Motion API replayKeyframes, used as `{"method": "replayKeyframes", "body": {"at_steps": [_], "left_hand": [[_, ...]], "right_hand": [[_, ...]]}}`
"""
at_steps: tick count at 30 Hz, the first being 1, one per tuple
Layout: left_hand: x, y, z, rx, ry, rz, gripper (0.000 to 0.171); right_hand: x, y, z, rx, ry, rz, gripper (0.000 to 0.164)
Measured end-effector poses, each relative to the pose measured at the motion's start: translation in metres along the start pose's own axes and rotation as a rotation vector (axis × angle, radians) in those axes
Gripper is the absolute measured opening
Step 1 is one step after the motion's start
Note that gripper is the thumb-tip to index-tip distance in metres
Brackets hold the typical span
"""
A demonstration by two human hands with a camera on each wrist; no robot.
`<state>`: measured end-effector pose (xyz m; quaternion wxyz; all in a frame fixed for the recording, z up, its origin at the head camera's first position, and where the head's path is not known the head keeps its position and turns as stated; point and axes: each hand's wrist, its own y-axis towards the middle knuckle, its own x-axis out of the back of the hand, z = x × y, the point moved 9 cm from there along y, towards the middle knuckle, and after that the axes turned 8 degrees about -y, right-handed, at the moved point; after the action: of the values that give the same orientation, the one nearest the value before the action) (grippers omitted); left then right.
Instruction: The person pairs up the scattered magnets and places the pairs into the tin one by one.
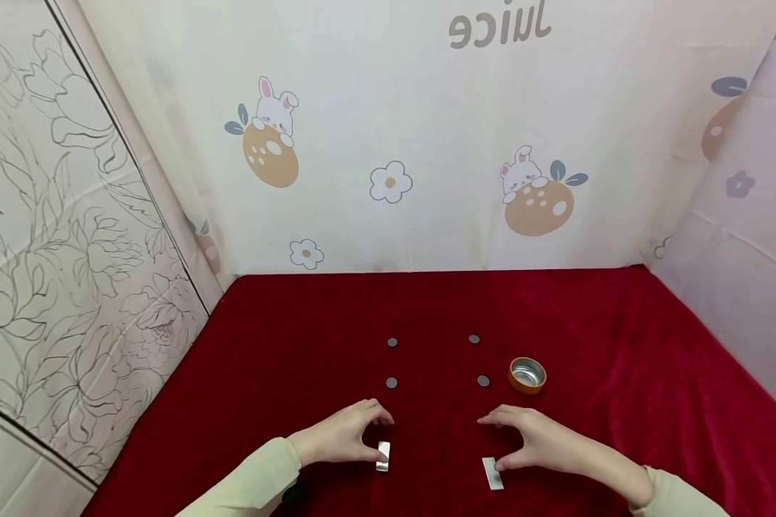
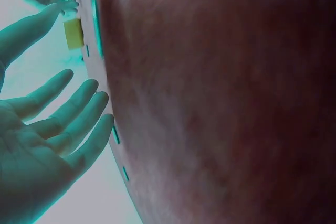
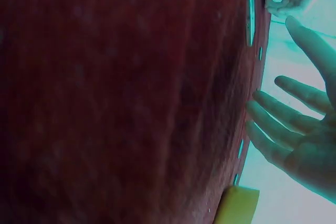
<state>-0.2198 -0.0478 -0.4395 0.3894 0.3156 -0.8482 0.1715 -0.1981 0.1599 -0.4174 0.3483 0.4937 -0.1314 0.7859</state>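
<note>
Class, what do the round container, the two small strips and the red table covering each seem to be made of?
Container: probably metal; its inside is silvery and shiny, its outside orange.
Strips: perhaps metal or foil, as they look silvery and one gleams.
Covering: likely velvet-like cloth, judging by its soft, patchy sheen.

Passable between left hand (image 1: pixel 344 434) and right hand (image 1: pixel 550 441); obstructed ahead of both by flat discs (image 1: pixel 483 381), beyond right one by tin (image 1: pixel 525 387).

left sleeve (image 1: pixel 259 472): pale cream | right sleeve (image 1: pixel 672 496): pale cream | left hand (image 1: pixel 343 434), right hand (image 1: pixel 542 439): bare
</note>
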Motion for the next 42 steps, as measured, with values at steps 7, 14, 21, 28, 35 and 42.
{"method": "replayKeyframes", "body": {"at_steps": [7, 14, 21, 28, 35, 42], "left_hand": [[-0.013, 0.001, 0.002, -0.005, -0.027, 0.073, 0.044], [-0.017, 0.002, 0.003, -0.022, -0.018, 0.108, 0.044], [-0.02, 0.005, 0.001, -0.061, 0.034, 0.106, 0.041], [-0.02, 0.006, 0.002, -0.01, -0.006, 0.108, 0.038], [-0.023, 0.005, -0.001, -0.004, -0.017, 0.139, 0.032], [-0.024, 0.01, -0.004, -0.018, 0.013, 0.146, 0.03]], "right_hand": [[-0.01, 0.004, 0.007, 0.046, 0.067, 0.023, 0.043], [-0.019, 0.004, 0.007, 0.037, 0.086, 0.052, 0.041], [-0.026, 0.003, 0.008, 0.026, 0.037, 0.081, 0.047], [-0.027, 0.005, 0.013, 0.048, -0.048, 0.066, 0.039], [-0.026, 0.007, 0.015, 0.055, -0.056, 0.055, 0.033], [-0.026, 0.009, 0.011, 0.021, -0.019, 0.062, 0.031]]}}
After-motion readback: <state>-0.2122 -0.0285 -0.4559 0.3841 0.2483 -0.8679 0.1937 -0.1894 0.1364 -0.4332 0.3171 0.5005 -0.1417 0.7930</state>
